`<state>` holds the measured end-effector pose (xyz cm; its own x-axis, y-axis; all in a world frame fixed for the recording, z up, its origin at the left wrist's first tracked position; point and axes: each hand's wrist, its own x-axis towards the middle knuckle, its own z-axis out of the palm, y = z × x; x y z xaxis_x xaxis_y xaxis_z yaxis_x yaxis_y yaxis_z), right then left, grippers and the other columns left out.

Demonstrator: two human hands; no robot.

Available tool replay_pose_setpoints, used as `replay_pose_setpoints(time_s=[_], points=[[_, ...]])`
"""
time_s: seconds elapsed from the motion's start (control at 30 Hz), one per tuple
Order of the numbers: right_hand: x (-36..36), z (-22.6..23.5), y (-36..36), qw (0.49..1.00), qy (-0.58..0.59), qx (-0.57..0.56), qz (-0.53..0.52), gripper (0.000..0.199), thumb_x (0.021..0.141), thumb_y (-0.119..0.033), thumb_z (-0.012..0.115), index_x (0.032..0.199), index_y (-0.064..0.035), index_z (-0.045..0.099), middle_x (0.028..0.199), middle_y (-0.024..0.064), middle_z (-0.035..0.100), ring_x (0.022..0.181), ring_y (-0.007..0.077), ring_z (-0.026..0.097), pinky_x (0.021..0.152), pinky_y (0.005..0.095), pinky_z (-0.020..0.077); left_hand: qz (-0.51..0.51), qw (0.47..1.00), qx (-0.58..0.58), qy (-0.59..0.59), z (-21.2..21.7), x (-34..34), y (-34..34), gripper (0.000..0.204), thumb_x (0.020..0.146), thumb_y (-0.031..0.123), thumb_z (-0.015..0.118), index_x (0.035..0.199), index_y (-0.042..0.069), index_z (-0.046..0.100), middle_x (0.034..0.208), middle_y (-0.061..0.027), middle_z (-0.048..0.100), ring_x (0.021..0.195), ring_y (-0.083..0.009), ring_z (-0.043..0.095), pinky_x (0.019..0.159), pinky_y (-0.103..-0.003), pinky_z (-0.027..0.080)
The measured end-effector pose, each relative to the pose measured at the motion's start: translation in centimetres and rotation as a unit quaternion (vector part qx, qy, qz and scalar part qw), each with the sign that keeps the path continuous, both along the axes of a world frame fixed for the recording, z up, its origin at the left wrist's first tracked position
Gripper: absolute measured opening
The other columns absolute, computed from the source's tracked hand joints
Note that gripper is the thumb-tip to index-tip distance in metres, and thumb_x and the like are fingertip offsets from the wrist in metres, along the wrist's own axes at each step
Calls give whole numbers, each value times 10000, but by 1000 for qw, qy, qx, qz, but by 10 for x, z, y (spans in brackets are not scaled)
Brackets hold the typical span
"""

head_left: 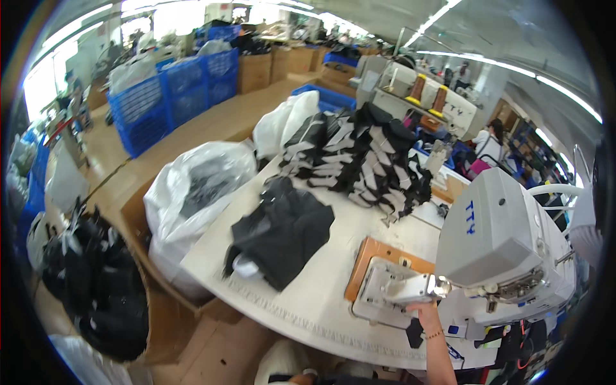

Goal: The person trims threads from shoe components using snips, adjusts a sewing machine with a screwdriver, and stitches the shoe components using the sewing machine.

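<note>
My right hand (425, 314), a beaded bracelet at its wrist, reaches up to the metal arm (410, 290) of the sewing machine (494, 231). Its thumb side stretches out to the left, apart from the rest; the other fingers are partly hidden by the machine. I see nothing held in it. A small dark piece (415, 333) lies beside the wrist. Only a sliver of my left hand (301, 379) shows at the lower edge, its fingers hidden. On the white table (350, 224), left of the machine, a dark garment (282, 231) lies crumpled.
Black and grey cut pieces (366, 154) are heaped at the table's back. Left of the table stands a white bag (199, 186); further left, a carton (157, 314) holds dark goods. Blue crates (160, 106) line the aisle. Thread cones (438, 101) stand behind; a person (491, 141) is at back right.
</note>
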<state>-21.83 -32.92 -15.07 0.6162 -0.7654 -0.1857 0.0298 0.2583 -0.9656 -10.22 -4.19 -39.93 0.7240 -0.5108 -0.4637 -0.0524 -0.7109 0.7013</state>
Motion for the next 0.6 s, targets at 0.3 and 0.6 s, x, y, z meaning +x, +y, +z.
replay_pose_setpoints(time_s=[0.3,0.6], points=[[6,19,12,999,39,0,28,546,595,173,629,1112,22,542,1070,106,580,932,223,588,706,304,542,-138,990,7,7,-32,46,-75,253,791,150,498,949,-17,608,937,-244,596,887,-375,580,776,-443,468],[3,7,6,990,140,14,-12,464,681,156,577,1118,5,532,1039,151,610,837,252,631,645,351,557,-246,969,-1,10,-22,18,-100,236,786,127,496,943,-9,608,908,-242,600,853,-380,586,748,-449,474]])
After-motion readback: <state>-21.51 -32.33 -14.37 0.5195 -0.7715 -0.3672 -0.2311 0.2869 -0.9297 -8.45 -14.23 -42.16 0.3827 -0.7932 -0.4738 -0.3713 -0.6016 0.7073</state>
